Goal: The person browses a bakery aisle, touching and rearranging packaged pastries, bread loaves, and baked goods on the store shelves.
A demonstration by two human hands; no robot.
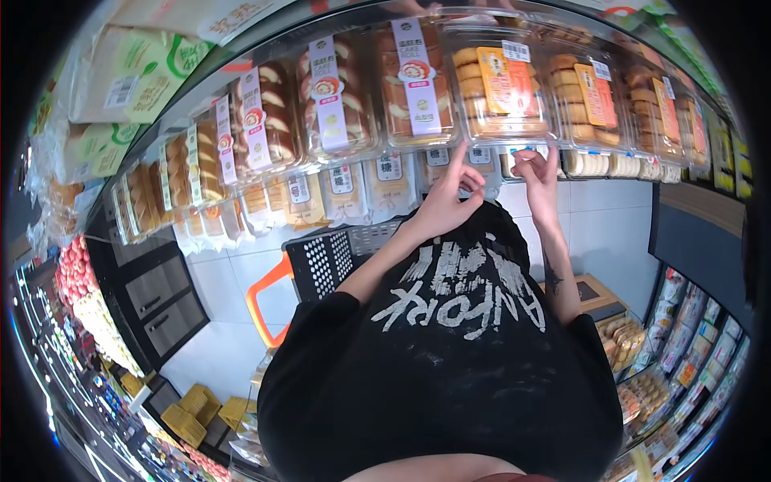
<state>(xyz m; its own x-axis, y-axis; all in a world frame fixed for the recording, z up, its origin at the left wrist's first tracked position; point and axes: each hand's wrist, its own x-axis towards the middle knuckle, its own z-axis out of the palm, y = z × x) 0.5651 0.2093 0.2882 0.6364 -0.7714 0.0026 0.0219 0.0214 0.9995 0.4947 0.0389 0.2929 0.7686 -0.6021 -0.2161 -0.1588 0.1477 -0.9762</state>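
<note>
A clear plastic box of round golden pastries [474,100], with an orange label and a white barcode sticker, sits on the upper shelf. At its front lower left corner is the index fingertip of my left hand [451,197], whose other fingers are loosely bent. My right hand [536,177] has its index finger stretched up to the front lower right corner, with the thumb and other fingers curled in. Both fingertips seem to touch the box's front edge. Neither hand is wrapped round anything. To the left stands a clear box of cake roll [415,80] with a purple label strip.
More cake roll boxes [328,100] line the shelf leftward, and similar pastry boxes [590,100] rightward. Below are bagged breads [345,189]. A black basket with an orange handle [269,289] is on my left. A wooden-topped stand [590,293] lies behind my right arm.
</note>
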